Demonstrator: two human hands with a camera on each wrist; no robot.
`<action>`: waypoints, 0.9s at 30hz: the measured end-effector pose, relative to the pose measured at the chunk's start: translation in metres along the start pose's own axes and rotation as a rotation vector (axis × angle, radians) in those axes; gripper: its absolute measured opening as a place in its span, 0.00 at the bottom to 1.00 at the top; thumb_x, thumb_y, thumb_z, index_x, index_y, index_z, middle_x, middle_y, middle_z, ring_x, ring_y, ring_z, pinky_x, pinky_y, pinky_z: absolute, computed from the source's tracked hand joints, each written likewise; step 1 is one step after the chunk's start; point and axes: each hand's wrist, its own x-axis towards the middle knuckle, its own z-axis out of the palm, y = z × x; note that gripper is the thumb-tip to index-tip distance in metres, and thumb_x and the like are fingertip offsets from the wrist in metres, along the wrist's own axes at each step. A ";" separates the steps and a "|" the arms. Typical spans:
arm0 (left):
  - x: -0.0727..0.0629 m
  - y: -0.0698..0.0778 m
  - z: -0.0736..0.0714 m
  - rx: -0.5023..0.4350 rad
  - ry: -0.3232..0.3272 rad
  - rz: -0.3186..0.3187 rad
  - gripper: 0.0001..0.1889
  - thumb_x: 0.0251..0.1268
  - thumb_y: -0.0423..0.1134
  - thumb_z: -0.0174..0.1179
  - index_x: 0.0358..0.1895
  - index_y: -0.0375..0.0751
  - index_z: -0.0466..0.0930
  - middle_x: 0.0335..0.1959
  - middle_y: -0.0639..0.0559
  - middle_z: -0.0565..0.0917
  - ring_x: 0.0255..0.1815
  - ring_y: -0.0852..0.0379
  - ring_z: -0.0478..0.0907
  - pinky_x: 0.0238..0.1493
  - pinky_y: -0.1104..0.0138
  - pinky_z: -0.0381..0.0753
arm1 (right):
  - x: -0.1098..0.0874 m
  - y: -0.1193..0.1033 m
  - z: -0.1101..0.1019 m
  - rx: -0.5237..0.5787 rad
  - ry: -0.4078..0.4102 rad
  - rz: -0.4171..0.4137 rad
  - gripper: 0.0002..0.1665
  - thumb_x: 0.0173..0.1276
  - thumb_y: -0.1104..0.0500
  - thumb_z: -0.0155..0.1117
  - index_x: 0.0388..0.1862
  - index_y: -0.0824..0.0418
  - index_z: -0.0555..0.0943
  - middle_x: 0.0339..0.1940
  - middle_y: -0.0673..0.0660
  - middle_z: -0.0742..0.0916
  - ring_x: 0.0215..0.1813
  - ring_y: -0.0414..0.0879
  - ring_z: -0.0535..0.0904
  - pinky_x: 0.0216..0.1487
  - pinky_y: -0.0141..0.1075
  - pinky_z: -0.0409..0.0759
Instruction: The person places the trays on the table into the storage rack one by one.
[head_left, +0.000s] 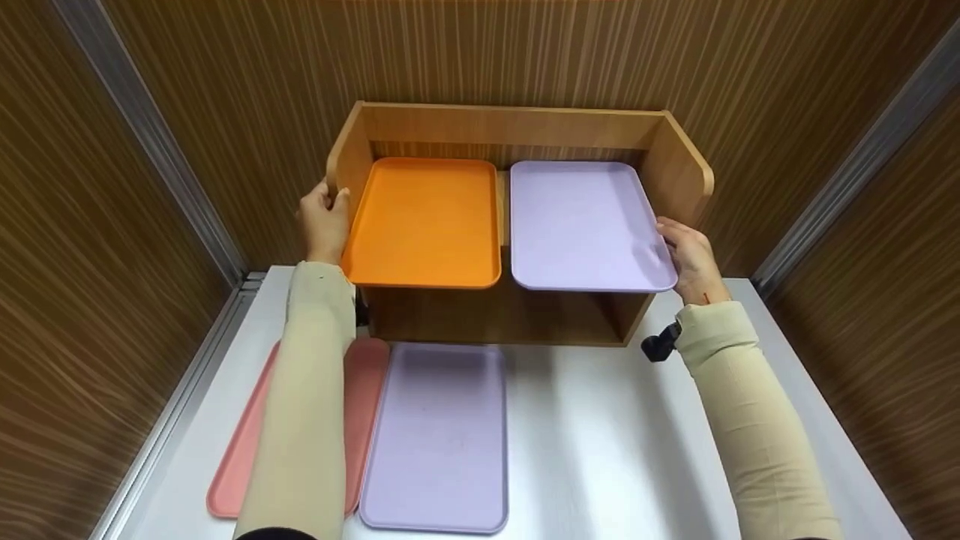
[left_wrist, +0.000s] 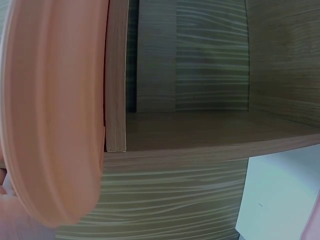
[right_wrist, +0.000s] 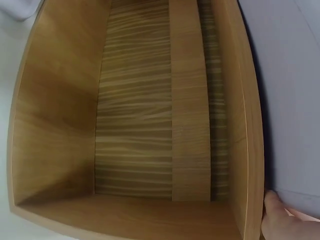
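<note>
An orange tray (head_left: 427, 225) and a lavender tray (head_left: 581, 225) lie side by side on top of a wooden shelf (head_left: 517, 124), their front ends jutting past its upper board. At the shelf's left side panel, my left hand (head_left: 324, 221) grips the panel edge with curled fingers, beside the orange tray. My right hand (head_left: 691, 259) holds the lavender tray's right rim. In the right wrist view its thumb (right_wrist: 274, 205) shows between the shelf board and the tray's underside. The orange tray (left_wrist: 55, 110) hides most of the left hand in the left wrist view.
On the white table (head_left: 600, 435) in front of the shelf lie a pink tray (head_left: 367, 390), partly covered by the left sleeve, and another lavender tray (head_left: 439, 442). The shelf's lower compartment (head_left: 495, 315) faces forward. Wood-patterned walls (head_left: 517, 45) stand behind and on both sides.
</note>
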 end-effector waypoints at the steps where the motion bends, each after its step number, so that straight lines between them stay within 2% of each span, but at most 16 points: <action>1: 0.000 0.000 0.000 0.000 -0.003 -0.004 0.17 0.70 0.39 0.53 0.58 0.39 0.77 0.54 0.44 0.81 0.49 0.55 0.75 0.55 0.66 0.72 | 0.000 0.000 0.000 0.000 -0.017 -0.009 0.34 0.70 0.63 0.51 0.74 0.62 0.55 0.49 0.51 0.74 0.49 0.41 0.69 0.46 0.30 0.71; 4: 0.001 -0.001 -0.001 0.002 -0.007 -0.013 0.17 0.70 0.40 0.53 0.59 0.39 0.76 0.54 0.44 0.80 0.50 0.55 0.75 0.55 0.65 0.72 | 0.000 0.000 0.000 -0.005 -0.058 -0.038 0.31 0.71 0.64 0.49 0.71 0.65 0.56 0.49 0.52 0.73 0.51 0.41 0.67 0.52 0.31 0.67; 7: 0.001 -0.001 -0.001 0.006 -0.006 -0.009 0.17 0.70 0.39 0.53 0.57 0.38 0.77 0.53 0.44 0.81 0.48 0.55 0.75 0.54 0.66 0.72 | 0.000 0.000 0.001 0.035 -0.078 -0.081 0.29 0.71 0.68 0.47 0.68 0.69 0.56 0.49 0.54 0.72 0.55 0.43 0.65 0.61 0.31 0.61; 10: 0.001 -0.002 -0.001 0.006 -0.006 -0.005 0.16 0.70 0.39 0.52 0.57 0.37 0.77 0.53 0.44 0.81 0.47 0.56 0.74 0.53 0.67 0.72 | -0.001 -0.001 0.003 0.080 -0.084 -0.131 0.31 0.70 0.70 0.46 0.70 0.72 0.52 0.52 0.56 0.70 0.62 0.46 0.61 0.69 0.32 0.53; 14: 0.001 -0.002 -0.002 0.004 -0.006 0.004 0.16 0.70 0.39 0.52 0.56 0.37 0.78 0.52 0.45 0.81 0.45 0.57 0.74 0.52 0.67 0.72 | -0.005 0.000 0.002 0.055 -0.100 -0.165 0.34 0.71 0.70 0.44 0.73 0.72 0.47 0.67 0.63 0.63 0.70 0.47 0.53 0.72 0.34 0.46; 16: 0.002 -0.003 -0.002 0.005 0.000 0.009 0.16 0.70 0.39 0.52 0.55 0.36 0.78 0.51 0.44 0.81 0.44 0.57 0.74 0.51 0.67 0.72 | -0.008 0.003 0.000 0.021 -0.100 -0.170 0.35 0.72 0.68 0.45 0.73 0.72 0.47 0.72 0.63 0.58 0.73 0.46 0.51 0.72 0.34 0.47; 18: 0.002 -0.003 -0.003 0.006 0.000 0.007 0.16 0.70 0.39 0.52 0.56 0.37 0.78 0.52 0.44 0.81 0.44 0.57 0.74 0.51 0.67 0.73 | -0.010 0.008 -0.005 0.010 -0.094 -0.179 0.35 0.73 0.65 0.47 0.73 0.72 0.48 0.68 0.62 0.65 0.73 0.47 0.51 0.71 0.34 0.49; 20: 0.001 -0.002 -0.003 0.005 -0.002 0.002 0.16 0.70 0.39 0.52 0.57 0.38 0.77 0.52 0.45 0.81 0.45 0.56 0.74 0.53 0.67 0.73 | -0.013 0.015 -0.012 0.007 -0.085 -0.205 0.34 0.73 0.64 0.48 0.73 0.72 0.50 0.61 0.58 0.74 0.73 0.48 0.54 0.71 0.34 0.51; 23: 0.001 -0.001 -0.002 0.009 -0.003 0.011 0.17 0.70 0.39 0.53 0.58 0.38 0.77 0.52 0.44 0.81 0.47 0.55 0.76 0.54 0.66 0.73 | -0.017 0.028 -0.022 0.037 -0.062 -0.269 0.33 0.72 0.63 0.51 0.70 0.75 0.54 0.45 0.48 0.83 0.65 0.47 0.67 0.65 0.32 0.62; 25: 0.001 -0.001 -0.002 0.017 0.007 0.020 0.17 0.70 0.39 0.53 0.57 0.37 0.77 0.51 0.44 0.82 0.47 0.55 0.76 0.53 0.66 0.73 | -0.021 0.036 -0.027 0.021 -0.043 -0.314 0.32 0.72 0.63 0.51 0.69 0.77 0.56 0.42 0.48 0.85 0.57 0.44 0.73 0.60 0.31 0.67; 27: 0.002 -0.002 -0.001 0.033 0.018 0.027 0.16 0.69 0.39 0.54 0.56 0.37 0.78 0.50 0.44 0.82 0.46 0.54 0.77 0.52 0.66 0.74 | -0.026 0.045 -0.031 -0.027 -0.013 -0.348 0.31 0.72 0.63 0.51 0.68 0.77 0.58 0.45 0.50 0.85 0.52 0.40 0.76 0.56 0.29 0.70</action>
